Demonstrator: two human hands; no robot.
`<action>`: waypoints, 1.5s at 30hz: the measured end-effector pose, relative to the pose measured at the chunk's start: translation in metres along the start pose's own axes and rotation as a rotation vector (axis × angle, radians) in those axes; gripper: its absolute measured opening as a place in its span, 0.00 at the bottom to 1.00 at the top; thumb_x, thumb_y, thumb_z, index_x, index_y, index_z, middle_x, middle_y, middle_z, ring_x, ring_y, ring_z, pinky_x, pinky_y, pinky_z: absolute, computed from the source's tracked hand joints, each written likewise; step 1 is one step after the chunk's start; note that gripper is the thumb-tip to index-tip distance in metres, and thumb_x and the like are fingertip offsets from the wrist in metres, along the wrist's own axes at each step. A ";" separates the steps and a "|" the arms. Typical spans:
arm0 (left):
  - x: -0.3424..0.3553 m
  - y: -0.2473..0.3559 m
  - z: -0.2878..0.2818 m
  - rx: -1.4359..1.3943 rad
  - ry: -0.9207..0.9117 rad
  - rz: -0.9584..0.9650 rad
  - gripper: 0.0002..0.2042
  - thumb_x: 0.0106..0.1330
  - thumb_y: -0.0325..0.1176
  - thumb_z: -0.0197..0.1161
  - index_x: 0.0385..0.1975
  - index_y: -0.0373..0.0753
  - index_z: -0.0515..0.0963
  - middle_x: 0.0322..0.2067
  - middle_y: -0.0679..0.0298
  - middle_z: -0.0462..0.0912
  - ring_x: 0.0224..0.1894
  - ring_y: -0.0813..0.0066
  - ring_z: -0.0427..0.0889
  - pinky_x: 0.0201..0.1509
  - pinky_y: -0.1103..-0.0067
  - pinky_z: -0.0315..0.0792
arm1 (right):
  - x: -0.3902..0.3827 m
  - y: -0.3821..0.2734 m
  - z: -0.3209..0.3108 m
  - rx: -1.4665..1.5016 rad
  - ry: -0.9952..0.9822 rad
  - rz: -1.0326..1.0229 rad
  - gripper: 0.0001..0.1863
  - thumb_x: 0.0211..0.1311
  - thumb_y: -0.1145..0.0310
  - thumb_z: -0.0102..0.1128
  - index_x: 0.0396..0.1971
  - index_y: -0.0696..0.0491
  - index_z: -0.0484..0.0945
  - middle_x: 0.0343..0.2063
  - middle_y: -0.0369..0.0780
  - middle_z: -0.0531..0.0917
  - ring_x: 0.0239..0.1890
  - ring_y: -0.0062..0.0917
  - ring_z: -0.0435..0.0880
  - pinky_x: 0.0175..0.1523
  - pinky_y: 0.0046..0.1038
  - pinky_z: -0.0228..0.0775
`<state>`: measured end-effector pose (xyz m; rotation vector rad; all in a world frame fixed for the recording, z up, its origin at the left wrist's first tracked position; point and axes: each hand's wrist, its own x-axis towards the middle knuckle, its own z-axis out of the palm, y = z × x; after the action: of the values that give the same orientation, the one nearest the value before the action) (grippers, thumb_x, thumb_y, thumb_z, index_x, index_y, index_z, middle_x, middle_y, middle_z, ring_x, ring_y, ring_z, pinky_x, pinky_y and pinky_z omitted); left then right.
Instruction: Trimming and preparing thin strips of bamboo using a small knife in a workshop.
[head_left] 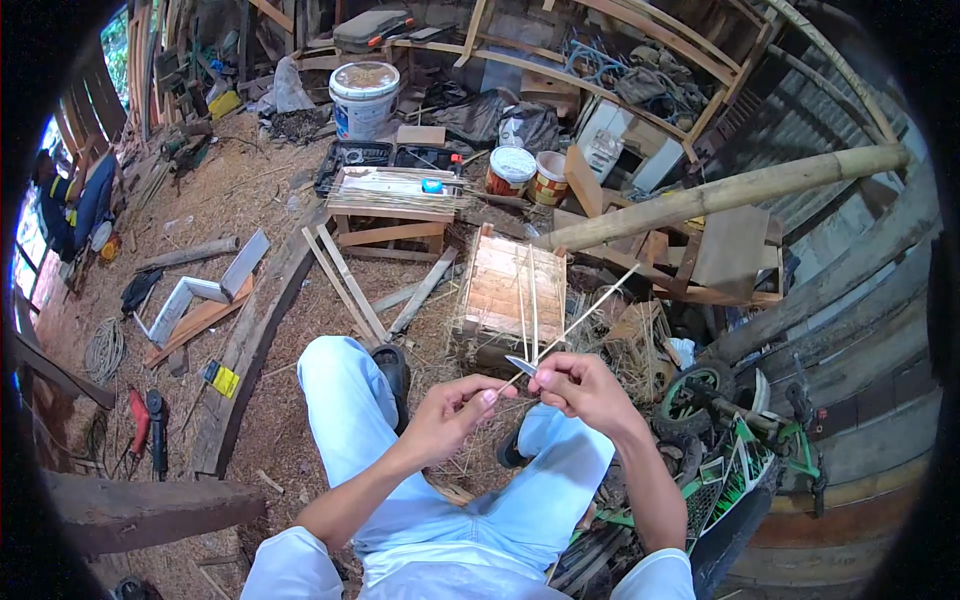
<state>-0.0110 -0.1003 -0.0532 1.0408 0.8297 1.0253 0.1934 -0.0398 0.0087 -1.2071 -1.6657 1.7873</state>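
2 hands: both at work above the lap, person seated in light blue trousers (350, 420).
left hand (452, 412): fingers pressed together, pinching the near end of a thin bamboo strip (585, 318).
right hand (578, 388): closed round a small knife (521, 365), blade poking out toward the left thumb.
strip: runs from the fingertips up and right, far end free over a wooden crate (510, 290).
crate: just past the knees on a straw-strewn floor (250, 190); 2 more strips lie across its top.
around: white bucket (364, 98) well beyond, bamboo pole (720, 195) at right, green bike (740, 450) beside the right leg.
risk 1: blade sits very near the left fingertips; a slip toward them would likely cut.
risk 2: strip is thin and unsupported; too much bite could split or snap it.
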 end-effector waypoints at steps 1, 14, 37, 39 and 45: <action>0.001 -0.003 0.000 0.003 0.001 0.000 0.13 0.71 0.36 0.51 0.46 0.35 0.77 0.21 0.75 0.68 0.24 0.89 0.62 0.27 0.88 0.57 | 0.001 0.000 -0.002 0.019 0.037 -0.002 0.11 0.67 0.67 0.51 0.32 0.59 0.77 0.14 0.28 0.68 0.15 0.08 0.60 0.20 0.14 0.49; 0.003 -0.009 0.001 -0.003 0.103 0.004 0.13 0.71 0.37 0.51 0.45 0.37 0.78 0.23 0.74 0.70 0.27 0.88 0.65 0.30 0.88 0.61 | 0.023 0.012 -0.012 -0.029 0.133 -0.017 0.12 0.66 0.62 0.54 0.31 0.56 0.77 0.15 0.27 0.69 0.15 0.08 0.60 0.20 0.14 0.49; 0.003 -0.013 -0.008 -0.029 0.106 -0.095 0.12 0.71 0.34 0.50 0.47 0.36 0.76 0.19 0.77 0.63 0.20 0.91 0.57 0.21 0.90 0.50 | 0.030 0.029 0.000 0.066 0.014 -0.008 0.09 0.67 0.67 0.52 0.33 0.57 0.77 0.16 0.27 0.71 0.15 0.09 0.62 0.19 0.14 0.50; 0.000 -0.013 -0.008 -0.005 0.120 -0.075 0.12 0.71 0.34 0.51 0.47 0.36 0.76 0.18 0.78 0.62 0.18 0.91 0.55 0.19 0.90 0.48 | 0.029 0.028 -0.009 0.029 0.146 -0.014 0.11 0.66 0.63 0.53 0.32 0.56 0.77 0.16 0.27 0.70 0.14 0.09 0.60 0.18 0.15 0.49; -0.002 -0.009 -0.007 -0.014 0.071 -0.178 0.12 0.71 0.34 0.51 0.46 0.36 0.76 0.18 0.78 0.62 0.18 0.91 0.54 0.18 0.89 0.47 | 0.026 0.019 -0.020 0.057 0.238 -0.068 0.11 0.68 0.64 0.50 0.31 0.55 0.76 0.15 0.27 0.68 0.15 0.09 0.60 0.19 0.13 0.49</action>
<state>-0.0159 -0.1019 -0.0636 0.9064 0.9541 0.9195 0.2003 -0.0109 -0.0157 -1.2676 -1.4926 1.5719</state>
